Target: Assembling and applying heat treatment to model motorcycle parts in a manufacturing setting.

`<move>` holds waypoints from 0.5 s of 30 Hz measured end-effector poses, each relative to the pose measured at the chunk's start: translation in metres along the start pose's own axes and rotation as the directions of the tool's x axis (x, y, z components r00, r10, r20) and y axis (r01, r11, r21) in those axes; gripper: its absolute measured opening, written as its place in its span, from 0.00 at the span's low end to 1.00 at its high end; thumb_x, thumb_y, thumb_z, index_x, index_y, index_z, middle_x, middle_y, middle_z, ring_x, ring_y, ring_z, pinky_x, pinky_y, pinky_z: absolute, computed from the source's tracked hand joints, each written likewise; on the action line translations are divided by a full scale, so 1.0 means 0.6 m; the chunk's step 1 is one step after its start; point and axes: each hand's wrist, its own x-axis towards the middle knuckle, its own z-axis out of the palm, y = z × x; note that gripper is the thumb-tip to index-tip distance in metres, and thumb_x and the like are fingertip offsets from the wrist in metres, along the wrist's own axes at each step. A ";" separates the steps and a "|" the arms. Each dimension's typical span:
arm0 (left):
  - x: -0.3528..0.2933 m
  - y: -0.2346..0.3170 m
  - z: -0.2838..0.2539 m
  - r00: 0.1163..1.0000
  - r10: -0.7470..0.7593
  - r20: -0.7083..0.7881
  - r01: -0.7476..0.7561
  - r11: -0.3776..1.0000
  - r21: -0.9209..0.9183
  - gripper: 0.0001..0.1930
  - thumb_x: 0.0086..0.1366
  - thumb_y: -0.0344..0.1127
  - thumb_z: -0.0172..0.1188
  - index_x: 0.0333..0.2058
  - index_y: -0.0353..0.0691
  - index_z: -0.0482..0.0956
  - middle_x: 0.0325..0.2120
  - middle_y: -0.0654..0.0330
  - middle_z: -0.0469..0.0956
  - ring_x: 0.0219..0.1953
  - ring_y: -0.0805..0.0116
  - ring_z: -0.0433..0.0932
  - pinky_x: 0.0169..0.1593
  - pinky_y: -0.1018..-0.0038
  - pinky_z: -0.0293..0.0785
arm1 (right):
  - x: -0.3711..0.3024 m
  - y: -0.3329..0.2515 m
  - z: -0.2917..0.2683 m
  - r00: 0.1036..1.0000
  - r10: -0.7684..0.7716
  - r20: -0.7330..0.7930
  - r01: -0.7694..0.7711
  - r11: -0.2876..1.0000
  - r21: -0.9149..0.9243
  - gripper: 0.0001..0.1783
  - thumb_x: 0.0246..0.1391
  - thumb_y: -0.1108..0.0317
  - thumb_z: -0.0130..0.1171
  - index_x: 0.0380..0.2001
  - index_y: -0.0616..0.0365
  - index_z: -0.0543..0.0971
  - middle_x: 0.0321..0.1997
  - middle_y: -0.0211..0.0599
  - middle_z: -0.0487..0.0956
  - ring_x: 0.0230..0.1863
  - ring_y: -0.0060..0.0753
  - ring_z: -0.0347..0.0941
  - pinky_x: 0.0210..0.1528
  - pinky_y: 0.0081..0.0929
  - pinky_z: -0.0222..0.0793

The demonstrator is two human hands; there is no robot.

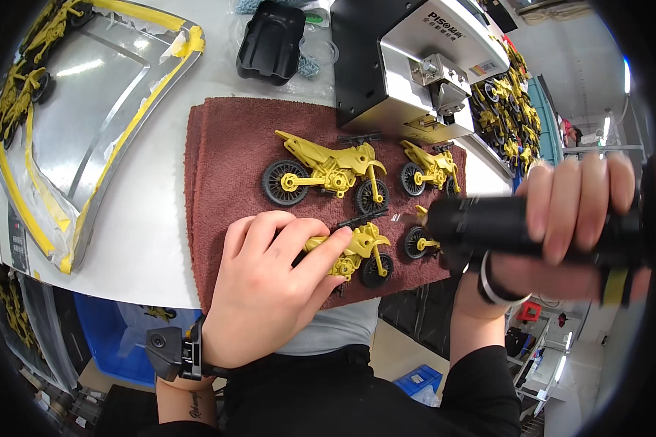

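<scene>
My left hand [266,280] is closed over a yellow toy motorcycle [363,246] with black wheels, holding it on a folded brown towel [229,153]. Its rear half is hidden under my fingers. My right hand [579,204] grips a black power screwdriver [488,224], somewhat blurred, its bit pointing left toward that motorcycle's handlebar. Whether the tip touches anything, I cannot tell. Just beyond lies a second yellow motorcycle [335,169] on its side. A third motorcycle [434,169] is at the towel's right, and a fourth motorcycle [416,242] is partly covered by the screwdriver.
A black and silver machine [408,87] stands at the towel's far edge. Left of it is a black plastic tray [272,40] beside bags of small screws. A yellow-taped panel [87,95] occupies the table's left, with motorcycles along it. A blue bin [113,335] sits below the table edge.
</scene>
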 end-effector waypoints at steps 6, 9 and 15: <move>0.000 -0.003 0.004 1.000 -0.002 -0.007 0.002 1.000 -0.001 0.23 0.42 0.36 0.68 0.42 0.46 0.79 0.36 0.66 0.73 0.42 0.62 0.68 0.47 0.65 0.61 | -0.043 0.027 0.035 0.998 -0.055 -0.034 0.053 0.998 -0.039 0.25 0.42 0.53 0.65 0.32 0.57 0.64 0.22 0.35 0.70 0.18 0.31 0.70 0.22 0.27 0.67; 0.000 -0.003 0.003 1.000 -0.003 -0.003 0.003 1.000 -0.007 0.24 0.41 0.35 0.68 0.42 0.46 0.79 0.36 0.66 0.73 0.42 0.62 0.68 0.47 0.65 0.61 | -0.042 0.038 0.035 0.999 -0.041 0.009 0.041 0.996 -0.085 0.27 0.43 0.51 0.65 0.32 0.58 0.64 0.22 0.35 0.70 0.18 0.31 0.70 0.22 0.26 0.67; 0.001 0.000 0.000 1.000 -0.015 0.002 0.015 1.000 -0.005 0.24 0.40 0.33 0.68 0.42 0.45 0.79 0.36 0.65 0.73 0.42 0.62 0.68 0.47 0.65 0.61 | -0.043 0.062 0.029 0.998 -0.063 0.031 0.064 0.997 -0.053 0.30 0.41 0.47 0.66 0.33 0.57 0.64 0.23 0.37 0.71 0.20 0.34 0.71 0.24 0.29 0.67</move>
